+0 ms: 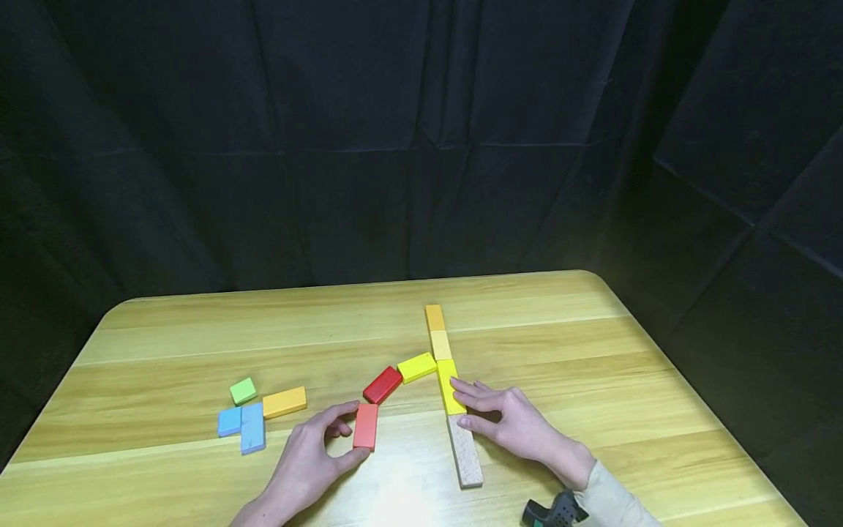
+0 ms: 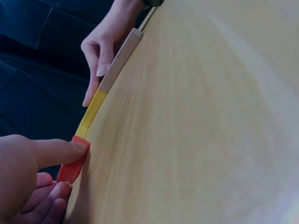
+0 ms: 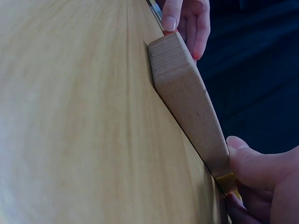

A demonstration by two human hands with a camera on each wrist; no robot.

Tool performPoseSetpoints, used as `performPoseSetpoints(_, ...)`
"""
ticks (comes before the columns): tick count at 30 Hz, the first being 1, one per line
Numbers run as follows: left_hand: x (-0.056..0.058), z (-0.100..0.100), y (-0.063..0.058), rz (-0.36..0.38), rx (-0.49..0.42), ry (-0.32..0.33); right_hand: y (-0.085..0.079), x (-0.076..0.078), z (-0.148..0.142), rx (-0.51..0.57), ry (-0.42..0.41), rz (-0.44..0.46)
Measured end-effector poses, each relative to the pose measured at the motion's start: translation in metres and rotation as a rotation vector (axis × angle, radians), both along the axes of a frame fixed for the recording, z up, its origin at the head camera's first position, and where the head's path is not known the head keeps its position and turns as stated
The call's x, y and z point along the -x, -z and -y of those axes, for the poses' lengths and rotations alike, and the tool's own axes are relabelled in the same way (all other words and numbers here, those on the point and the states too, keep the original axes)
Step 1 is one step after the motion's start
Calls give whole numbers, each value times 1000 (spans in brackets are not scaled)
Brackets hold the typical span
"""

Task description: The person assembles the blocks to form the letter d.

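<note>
Pinching a coral-red block (image 1: 365,427) by its ends, that L hand (image 1: 308,452) has it nr a dark-red block (image 1: 383,385); R hand (image 1: 507,419), fingers loosely extended, touches a yellow block (image 1: 447,375) (one butting the speckled blk (image 1: 465,455)).

Indoor staged filming spot, by all signs; whether it is housed in a lab, office or home cannot be told. Dark cloth (image 1: 342,146) hung across the whole upper frame, square fold creases noted; down the right side it is set at an angle, so that the table (image 1: 560,329) is screened off. Table top: wood-grained, rounded at far corners, spread across the lower frame; bright glare reflected at bottom centre. Small coloured blocks (image 1: 383,384) laid out on it. Black device (image 1: 556,510) seen beside a pale sleeve (image 1: 612,501), lower right.
</note>
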State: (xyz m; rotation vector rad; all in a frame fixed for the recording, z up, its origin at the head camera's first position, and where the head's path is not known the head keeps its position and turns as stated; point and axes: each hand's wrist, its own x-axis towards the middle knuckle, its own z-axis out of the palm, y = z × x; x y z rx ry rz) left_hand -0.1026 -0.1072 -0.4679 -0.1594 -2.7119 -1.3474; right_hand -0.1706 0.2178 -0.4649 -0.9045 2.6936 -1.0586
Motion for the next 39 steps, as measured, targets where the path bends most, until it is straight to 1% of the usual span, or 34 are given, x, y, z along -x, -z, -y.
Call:
performPoseSetpoints(9,1,2,1,-31,-16,29,-1,0,0,4,-2,1)
performPoseSetpoints(20,1,2,0,-22,-13,36,0,0,0,6,3,13)
performPoseSetpoints(27,2,2,1,-14,3,28,0,0,0,0,9,14)
performPoseSetpoints(34,2,3,1,-25,-15,46,0,-1,0,12,8,13)
performPoseSetpoints(39,1,4,0,-15,-20,50,0,0,0,12,7,13)
